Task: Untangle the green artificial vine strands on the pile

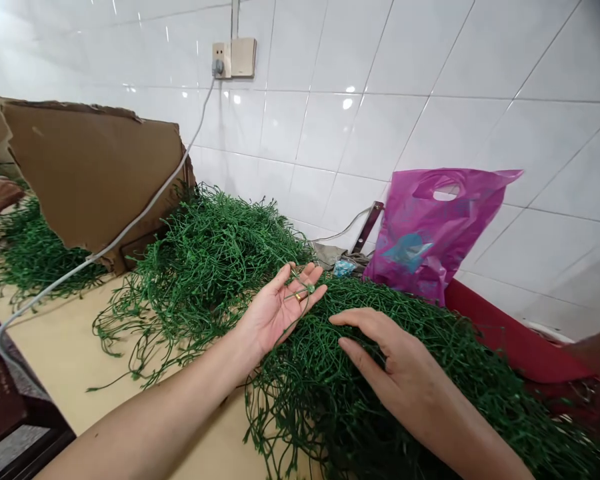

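Note:
My left hand is turned palm up, its fingers loosely curled, with a ring on one finger. Across its palm and fingers lies a thin green artificial stem with a small pale-green tip. My right hand hovers palm down over a large heap of green stems, thumb apart from its fingers and nothing visible in them. A second heap of green stems sits just beyond my left hand, some strands trailing onto the table.
A torn cardboard box divides off another green pile, where another person's hand shows. A white cable runs from a wall socket across the box. A purple plastic bag stands behind the right heap, beside red material.

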Motion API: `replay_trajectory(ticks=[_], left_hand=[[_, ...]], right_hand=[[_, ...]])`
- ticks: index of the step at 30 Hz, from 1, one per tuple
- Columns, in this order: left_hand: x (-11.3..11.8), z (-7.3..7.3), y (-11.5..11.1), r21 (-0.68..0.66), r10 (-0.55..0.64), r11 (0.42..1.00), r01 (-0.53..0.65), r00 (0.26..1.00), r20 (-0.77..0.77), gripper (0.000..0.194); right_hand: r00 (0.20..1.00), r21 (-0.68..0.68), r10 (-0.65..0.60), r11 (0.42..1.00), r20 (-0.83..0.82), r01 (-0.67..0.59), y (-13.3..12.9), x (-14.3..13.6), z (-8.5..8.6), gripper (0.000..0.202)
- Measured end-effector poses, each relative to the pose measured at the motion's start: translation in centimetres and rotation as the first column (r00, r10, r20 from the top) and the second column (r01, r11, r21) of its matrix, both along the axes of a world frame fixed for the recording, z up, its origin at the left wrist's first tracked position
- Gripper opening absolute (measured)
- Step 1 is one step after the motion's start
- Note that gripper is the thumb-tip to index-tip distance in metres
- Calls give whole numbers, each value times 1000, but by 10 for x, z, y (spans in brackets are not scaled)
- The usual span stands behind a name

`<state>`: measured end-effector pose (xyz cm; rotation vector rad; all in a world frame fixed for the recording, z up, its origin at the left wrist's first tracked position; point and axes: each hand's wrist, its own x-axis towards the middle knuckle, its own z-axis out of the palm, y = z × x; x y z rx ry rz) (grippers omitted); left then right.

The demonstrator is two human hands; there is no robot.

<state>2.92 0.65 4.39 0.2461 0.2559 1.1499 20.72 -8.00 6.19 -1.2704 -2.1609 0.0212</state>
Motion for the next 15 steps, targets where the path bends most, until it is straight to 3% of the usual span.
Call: replay_trajectory(ticks=[5, 8, 10, 11, 14, 15], left_hand=[[-2, 1, 5, -14, 2, 1000, -2, 1000, -4, 29], [-10, 9, 1, 45, -96, 994, 98, 995, -41, 31], [-26, 18, -7, 172, -151, 970, 172, 980, -128, 27], [-38, 24, -13, 259, -108, 953, 156, 975, -192, 27], [-80, 34, -31, 521, 229, 851, -69, 941, -249, 55], [-94, 34, -38, 576, 249, 816, -46, 927, -279, 56]], right_hand=[[995, -61, 95, 994, 43, -92, 1, -15, -10, 27], [992, -99, 97, 991, 77, -89, 1, -5, -2, 18], [996, -87, 43, 996, 77, -37, 0, 8, 8, 17], [997, -70, 13, 998, 71, -8, -1, 15, 14, 17], [998, -8, -49, 999, 47, 50, -8, 40, 31, 19], [997, 9, -67, 998, 38, 67, -12, 48, 36, 20]])
